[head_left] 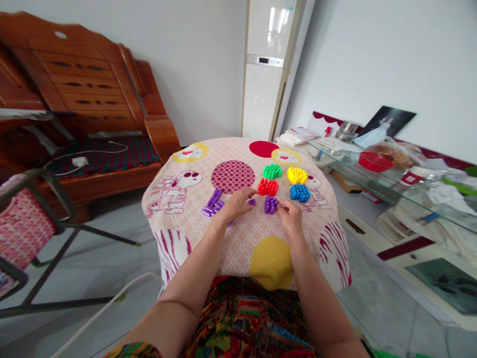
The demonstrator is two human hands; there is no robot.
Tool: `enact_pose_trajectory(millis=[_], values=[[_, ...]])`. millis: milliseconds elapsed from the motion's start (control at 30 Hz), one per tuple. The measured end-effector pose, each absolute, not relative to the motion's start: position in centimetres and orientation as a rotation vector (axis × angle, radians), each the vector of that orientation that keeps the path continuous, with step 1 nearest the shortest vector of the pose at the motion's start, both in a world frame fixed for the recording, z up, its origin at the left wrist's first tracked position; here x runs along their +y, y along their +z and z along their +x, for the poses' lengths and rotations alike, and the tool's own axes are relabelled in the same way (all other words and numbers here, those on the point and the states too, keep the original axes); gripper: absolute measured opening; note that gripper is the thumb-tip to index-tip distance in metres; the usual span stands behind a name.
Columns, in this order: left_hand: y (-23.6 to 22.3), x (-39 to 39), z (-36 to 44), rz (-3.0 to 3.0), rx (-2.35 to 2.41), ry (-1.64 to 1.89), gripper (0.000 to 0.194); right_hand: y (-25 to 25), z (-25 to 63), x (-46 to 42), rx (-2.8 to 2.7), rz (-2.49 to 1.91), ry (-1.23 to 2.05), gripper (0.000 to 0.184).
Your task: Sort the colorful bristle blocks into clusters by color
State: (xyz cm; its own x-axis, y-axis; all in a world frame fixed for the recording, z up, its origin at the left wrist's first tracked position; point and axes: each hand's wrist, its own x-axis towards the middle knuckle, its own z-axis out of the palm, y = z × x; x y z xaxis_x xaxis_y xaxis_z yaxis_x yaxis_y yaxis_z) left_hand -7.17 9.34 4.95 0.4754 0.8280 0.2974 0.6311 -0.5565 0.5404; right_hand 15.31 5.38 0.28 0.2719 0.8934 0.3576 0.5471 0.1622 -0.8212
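Note:
My left hand (241, 204) is over the middle of the cloth-covered table, its fingers closed around a small purple plastic piece (251, 202). Just to the right stands a compact purple cluster (271, 204) of knobbly pieces. My right hand (290, 215) has its bent fingertips at that cluster's right side; whether anything small is between them is hidden. Loose purple pieces (210, 209) lie left of my left hand, partly behind the wrist. Beyond the purple cluster sit similar clusters in red (268, 187), green (272, 171), yellow (297, 175) and blue (300, 192).
A patterned tablecloth (231, 238) covers the round table. On the right, a glass-topped cabinet (372, 174) carries papers, a red bowl (375, 161) and a cup. A wooden bench (89, 89) and a metal-framed chair (55, 214) stand left. A white cable (112, 298) crosses the floor.

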Motion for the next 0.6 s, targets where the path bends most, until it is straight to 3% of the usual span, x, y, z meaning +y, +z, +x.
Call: enact_pose_trajectory(millis=[100,267,600], values=[[4.6,9.6,-6.7,2.391,1.235,0.77,0.055,0.2,15.4,5.4,-1.402,-1.509,0.422,0.035],[4.3,9.7,-6.6,2.433,1.39,0.558,0.021,0.0,15.3,5.5,-1.404,-1.491,0.405,0.036],[4.9,10.0,-3.1,2.493,1.383,0.716,0.02,-0.5,15.6,5.8,-1.409,-1.466,0.412,0.033]])
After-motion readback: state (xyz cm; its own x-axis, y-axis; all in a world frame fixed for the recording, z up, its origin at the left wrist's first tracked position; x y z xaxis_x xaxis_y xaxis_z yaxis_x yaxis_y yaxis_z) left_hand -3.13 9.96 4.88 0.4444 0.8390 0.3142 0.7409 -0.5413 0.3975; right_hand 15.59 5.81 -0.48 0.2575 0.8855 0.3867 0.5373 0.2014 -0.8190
